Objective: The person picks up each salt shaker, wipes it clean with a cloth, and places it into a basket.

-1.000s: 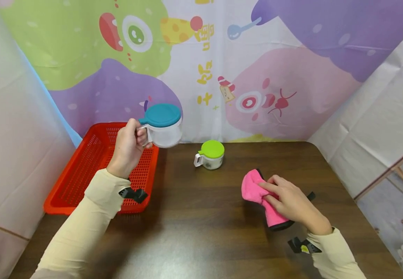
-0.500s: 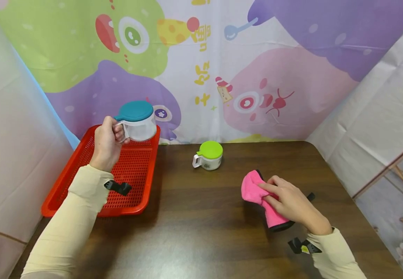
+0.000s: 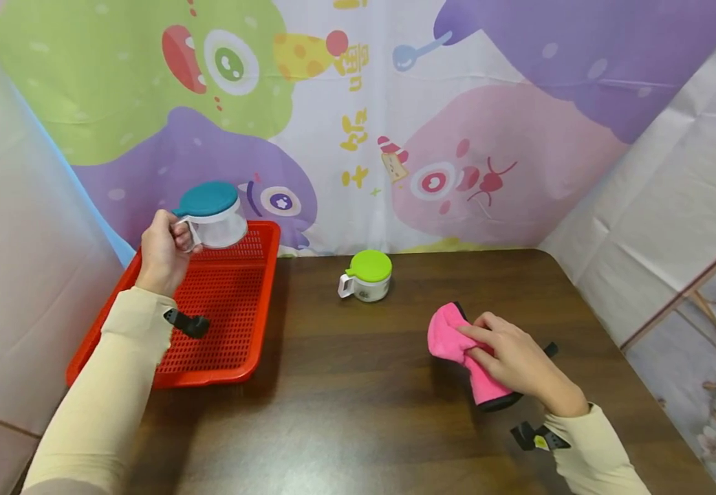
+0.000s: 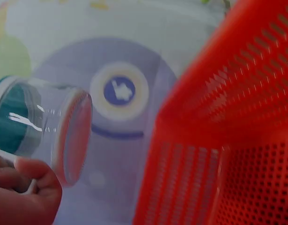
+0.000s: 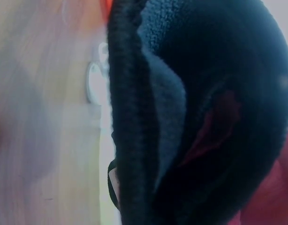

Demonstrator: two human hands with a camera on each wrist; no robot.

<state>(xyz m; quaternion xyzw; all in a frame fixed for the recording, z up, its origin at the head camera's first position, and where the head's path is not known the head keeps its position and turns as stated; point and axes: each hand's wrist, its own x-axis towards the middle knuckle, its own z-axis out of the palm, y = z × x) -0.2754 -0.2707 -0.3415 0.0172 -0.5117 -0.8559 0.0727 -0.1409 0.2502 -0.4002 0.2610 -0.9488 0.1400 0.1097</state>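
Note:
My left hand [image 3: 164, 251] grips the handle of a clear seasoning jar [image 3: 224, 230] with a teal lid. It holds the jar upright above the far end of a red perforated basket [image 3: 212, 377]. In the left wrist view, the jar's see-through wall [image 4: 45, 126] and base stand apart from the basket wall [image 4: 176, 183]. My right hand [image 3: 512, 354] pinches a folded pink cloth [image 3: 447, 333] with black edging, on the right of the table. The cloth's dark folds [image 5: 129, 103] fill most of the right wrist view and hide the fingers there.
A smaller white jar [image 3: 371, 290] with a lime-green lid and a handle stands at the back middle of the brown wooden table [image 3: 345, 392]. A cartoon-print curtain [image 3: 333, 124] hangs along the back edge, and pale sheets close off both sides.
The left hand has carried the teal-lidded jar leftward, from beside the basket's back right corner to over the basket. The right hand and the pink cloth have stayed in place.

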